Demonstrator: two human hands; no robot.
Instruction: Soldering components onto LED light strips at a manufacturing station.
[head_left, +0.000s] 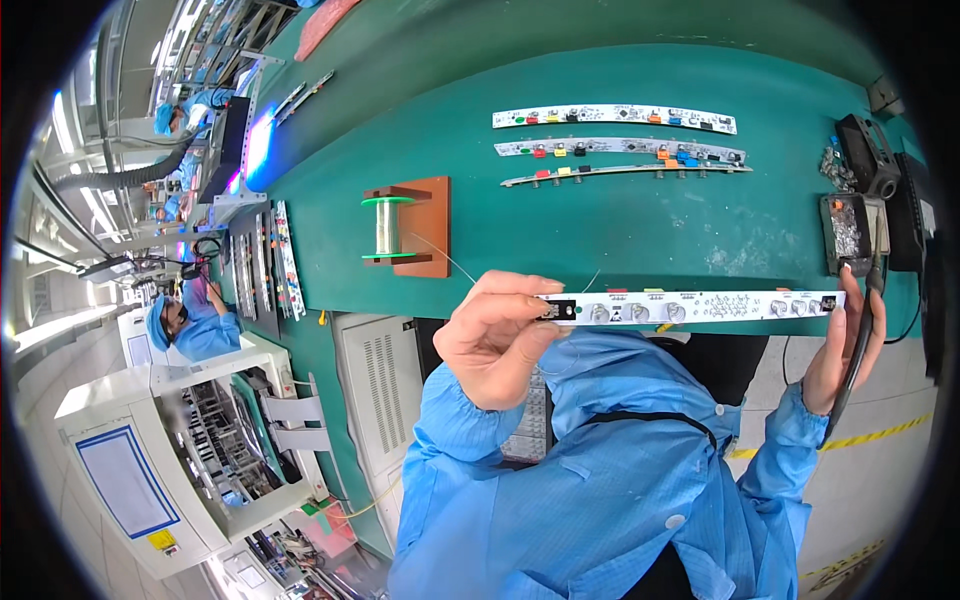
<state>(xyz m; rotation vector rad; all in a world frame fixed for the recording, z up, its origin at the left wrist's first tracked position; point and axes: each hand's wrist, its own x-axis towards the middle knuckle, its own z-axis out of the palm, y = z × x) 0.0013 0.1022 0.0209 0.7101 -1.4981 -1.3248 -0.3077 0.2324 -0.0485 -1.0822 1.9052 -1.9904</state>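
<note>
A long white circuit board (pixel 700 307) is held level in front of me, with metal round connectors and black end parts showing. Its left end is pinched between the thumb and fingers of my left hand (pixel 500 335). Thin solder wire runs from the spool (pixel 387 228) on its brown stand (pixel 437 228) to my left hand, and a wire end shows behind the board. My right hand (pixel 840 345) is closed around a black soldering iron (pixel 862 335), its thumb beside the board's right end. Whether that thumb touches the board I cannot tell.
Several similar boards (pixel 615 118) lie in rows on the green bench (pixel 560 220). At the right are a small soldering-tip cleaning box (pixel 843 232) and a black holder (pixel 868 155). Leftward stand more boards (pixel 288 260), a white machine (pixel 130 480) and a co-worker in blue (pixel 205 330).
</note>
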